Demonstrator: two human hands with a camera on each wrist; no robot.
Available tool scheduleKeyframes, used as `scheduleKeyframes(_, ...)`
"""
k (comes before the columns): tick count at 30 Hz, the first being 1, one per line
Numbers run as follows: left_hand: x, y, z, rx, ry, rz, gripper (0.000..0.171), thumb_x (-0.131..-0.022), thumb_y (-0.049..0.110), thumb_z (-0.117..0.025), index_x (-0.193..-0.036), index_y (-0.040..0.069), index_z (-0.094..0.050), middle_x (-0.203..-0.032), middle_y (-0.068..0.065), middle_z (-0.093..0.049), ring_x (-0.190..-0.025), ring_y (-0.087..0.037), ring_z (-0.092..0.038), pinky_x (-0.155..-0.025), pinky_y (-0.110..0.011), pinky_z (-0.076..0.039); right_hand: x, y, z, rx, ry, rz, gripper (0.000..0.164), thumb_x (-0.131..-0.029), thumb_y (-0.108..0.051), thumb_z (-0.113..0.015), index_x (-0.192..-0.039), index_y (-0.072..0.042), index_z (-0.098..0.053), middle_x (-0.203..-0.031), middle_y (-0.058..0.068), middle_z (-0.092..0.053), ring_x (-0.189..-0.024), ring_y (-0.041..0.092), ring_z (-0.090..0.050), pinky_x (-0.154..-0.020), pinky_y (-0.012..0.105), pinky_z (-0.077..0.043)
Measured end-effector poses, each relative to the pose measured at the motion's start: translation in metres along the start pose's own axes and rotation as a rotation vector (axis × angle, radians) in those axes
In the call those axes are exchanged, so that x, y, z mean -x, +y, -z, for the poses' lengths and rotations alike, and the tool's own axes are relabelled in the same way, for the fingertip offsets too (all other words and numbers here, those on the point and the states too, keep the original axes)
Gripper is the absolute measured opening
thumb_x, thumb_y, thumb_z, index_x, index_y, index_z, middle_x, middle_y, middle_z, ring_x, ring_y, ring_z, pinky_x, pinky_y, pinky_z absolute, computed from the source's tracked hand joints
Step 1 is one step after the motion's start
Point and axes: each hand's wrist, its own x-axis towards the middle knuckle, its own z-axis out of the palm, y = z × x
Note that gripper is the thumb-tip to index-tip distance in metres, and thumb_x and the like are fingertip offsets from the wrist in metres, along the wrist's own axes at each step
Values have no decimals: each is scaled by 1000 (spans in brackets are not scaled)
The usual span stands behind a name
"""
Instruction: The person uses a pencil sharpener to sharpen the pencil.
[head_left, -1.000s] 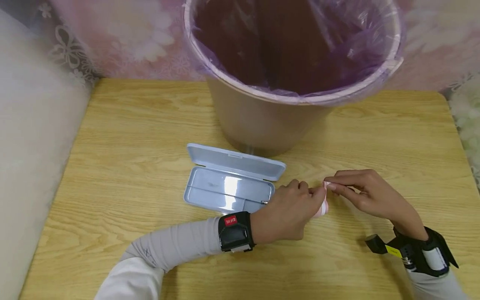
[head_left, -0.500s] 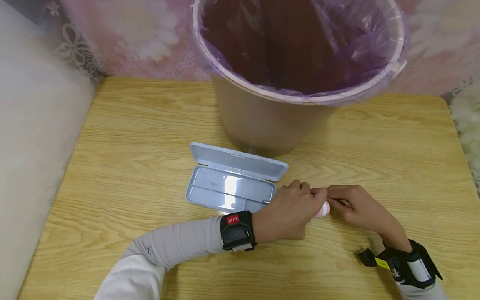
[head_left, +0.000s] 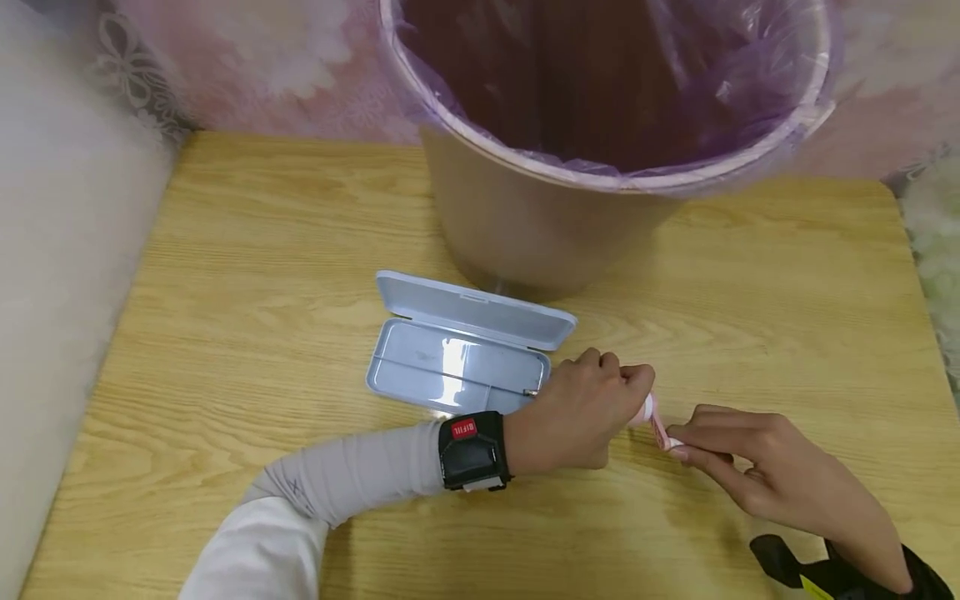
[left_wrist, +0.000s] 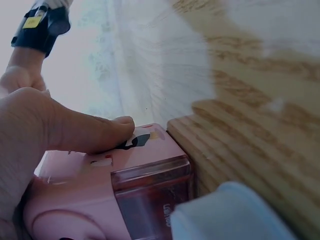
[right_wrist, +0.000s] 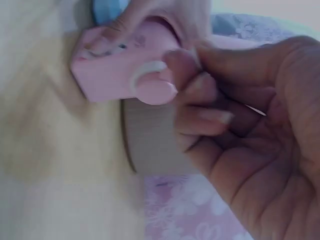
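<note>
My left hand [head_left: 573, 412] grips a pink crank pencil sharpener [left_wrist: 85, 200] and holds it against the wooden table. In the left wrist view the thumb lies along its top, and a see-through shavings drawer [left_wrist: 147, 205] shows in its side. My right hand [head_left: 780, 471] pinches the end of the crank handle [head_left: 660, 429] between thumb and fingers. The handle points down and to the right in the head view. The left hand hides most of the sharpener there; the right wrist view shows its pink body [right_wrist: 107, 77] and round crank hub [right_wrist: 156, 92].
An open light blue pencil case [head_left: 420, 346] lies left of the hands, lid raised. A small metal-tipped item [head_left: 530, 392] in it is partly behind the left hand. A large bin [head_left: 540, 242] with a purple bag [head_left: 750, 125] stands behind. The table [head_left: 247, 250] meets a flowered wall covering.
My right hand has swung the crank handle round, from up beside the sharpener to low on its right. The left hand keeps its hold in place. The head view has tilted slightly.
</note>
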Motion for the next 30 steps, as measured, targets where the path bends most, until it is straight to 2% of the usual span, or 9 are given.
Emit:
scheduleKeyframes(3, -1, -1, 0, 33, -8, -3, 27, -79, 21, -64, -104, 16, -52, -76, 4, -51, -66, -10, -46, -50, -18, -38, -6, -2, 7, 31, -26, 2, 29, -88, 3, -73, -103, -21, -73, -78, -18, -47, -70, -9, -38, -60, 9, -32)
scheduleKeyframes(6, -2, 0, 0, 55, -13, -12, 28, -79, 19, -64, -104, 16, -52, -76, 4, -51, -66, -9, -46, -50, -18, -38, -7, -5, 10, 44, -44, -20, 35, -83, 7, -75, -104, -22, -74, -77, -20, -47, -69, -10, -38, -60, 9, -33)
scheduleKeyframes(9, -3, 0, 0, 57, -15, -16, 29, -79, 19, -64, -104, 16, -52, -77, 4, -51, -67, -9, -45, -49, -18, -38, -7, -9, 11, 66, -60, -59, 48, -75, 12, -78, -102, -27, -71, -78, -22, -46, -70, -11, -37, -61, 8, -34)
scheduleKeyframes(10, -3, 0, 0, 57, -12, -18, 28, -79, 19, -64, -104, 16, -52, -77, 4, -51, -67, -9, -45, -49, -18, -38, -6, -9, 12, 72, -63, -65, 49, -76, 12, -77, -101, -29, -70, -78, -22, -45, -70, -12, -37, -61, 8, -35)
scheduleKeyframes(12, -4, 1, 0, 66, -16, -24, 29, -79, 18, -64, -105, 16, -52, -78, 4, -51, -67, -9, -45, -49, -18, -38, -5, -10, 12, 74, -47, -55, 40, -82, 8, -76, -101, -28, -70, -79, -21, -45, -70, -12, -37, -61, 8, -34)
scheduleKeyframes(14, -5, 1, 1, 70, -27, -30, 29, -80, 18, -64, -106, 16, -51, -80, 4, -53, -68, -9, -46, -49, -18, -39, -6, -7, 14, 79, -7, -15, 23, -91, -1, -72, -101, -22, -72, -79, -20, -47, -71, -11, -38, -61, 9, -34)
scheduleKeyframes(17, -5, 2, 2, 57, -53, -25, 32, -80, 20, -65, -108, 17, -51, -82, 3, -55, -69, -9, -47, -50, -18, -39, -11, -3, 18, 79, 30, 21, 12, -98, -11, -67, -105, -16, -75, -77, -19, -49, -70, -12, -38, -61, 9, -33)
scheduleKeyframes(24, -2, 1, 4, 47, -69, -16, 33, -80, 22, -66, -109, 16, -52, -81, 3, -54, -70, -9, -48, -51, -19, -40, -25, 5, 27, 86, 1, 54, 22, -104, -26, -58, -108, -16, -77, -79, -22, -52, -69, -11, -38, -65, 10, -34)
scheduleKeyframes(30, -1, -1, 1, 4, -30, -7, 30, -82, 24, -64, -109, 17, -53, -79, 4, -54, -67, -8, -46, -50, -18, -39, -39, 22, 32, 111, 15, 54, 20, -102, -24, -61, -105, -13, -77, -81, -21, -56, -68, -11, -40, -58, 10, -34)
